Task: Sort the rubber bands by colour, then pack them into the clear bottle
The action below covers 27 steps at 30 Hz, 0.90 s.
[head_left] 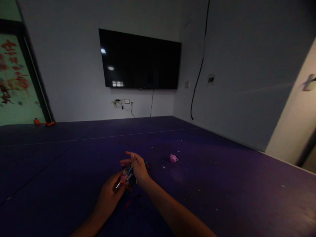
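Note:
Low over a dark purple floor mat [222, 184], both my hands meet on a small bundle of coloured pens [126, 176]. My left hand [108, 194] is closed round the near end of the bundle. My right hand [137, 166] rests on its far end, fingers partly stretched towards the left. More small coloured bits [147, 165] lie just behind my right hand. A thin red stick [127, 205] lies on the mat below the hands. The room is dim and the bundle is hard to make out.
A small pink object [173, 158] lies on the mat right of my hands. A black TV [140, 61] hangs on the far wall above sockets [122, 102]. A black cable [198, 72] runs down the right wall. Orange items [41, 122] sit by the left door.

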Motion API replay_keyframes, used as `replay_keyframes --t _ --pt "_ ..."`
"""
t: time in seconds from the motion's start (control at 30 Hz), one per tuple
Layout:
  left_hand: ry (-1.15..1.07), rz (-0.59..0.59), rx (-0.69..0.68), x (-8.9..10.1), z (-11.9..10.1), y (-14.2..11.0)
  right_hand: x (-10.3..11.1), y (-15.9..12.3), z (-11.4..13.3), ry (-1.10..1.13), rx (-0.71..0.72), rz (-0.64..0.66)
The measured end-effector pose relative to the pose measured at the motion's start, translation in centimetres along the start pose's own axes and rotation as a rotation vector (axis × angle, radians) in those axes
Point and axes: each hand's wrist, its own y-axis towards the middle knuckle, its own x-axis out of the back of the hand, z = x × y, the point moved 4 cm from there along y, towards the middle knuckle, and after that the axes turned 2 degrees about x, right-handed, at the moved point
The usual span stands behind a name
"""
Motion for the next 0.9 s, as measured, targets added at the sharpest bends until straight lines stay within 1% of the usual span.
replay_keyframes --t 0.1,0.17,0.27,0.37,0.5,0.57,0.7,0.83,0.9 --pt "0.034 -0.022 -0.013 0.0 0.1 -0.1 -0.1 -0.4 0.3 -0.049 -0.006 -0.016" --pt "0.055 -0.044 -0.014 0.1 0.4 -0.2 -0.1 -0.6 0.5 -0.092 0.025 0.011" --pt "0.062 -0.029 -0.027 0.0 0.8 -0.1 -0.2 -0.8 0.4 -0.147 0.066 0.049" --pt "0.086 -0.029 -0.058 -0.1 0.8 0.0 0.0 -0.6 0.1 -0.069 0.039 0.03" --pt "0.129 -0.072 -0.081 0.0 0.6 -0.1 0.1 -0.3 -0.1 0.115 -0.054 -0.007" --pt "0.132 -0.07 -0.083 0.1 0.5 -0.1 0.1 -0.2 -0.2 0.173 -0.099 -0.028" --pt "0.137 -0.069 -0.089 0.1 0.2 -0.1 0.1 -0.1 -0.4 0.223 -0.133 -0.055" --pt "0.133 -0.076 -0.104 0.2 0.1 -0.1 -0.1 -0.2 -0.6 0.241 -0.166 -0.005" --pt "0.127 -0.078 -0.108 0.2 0.1 -0.1 0.0 -0.2 -0.6 0.231 -0.158 -0.005"
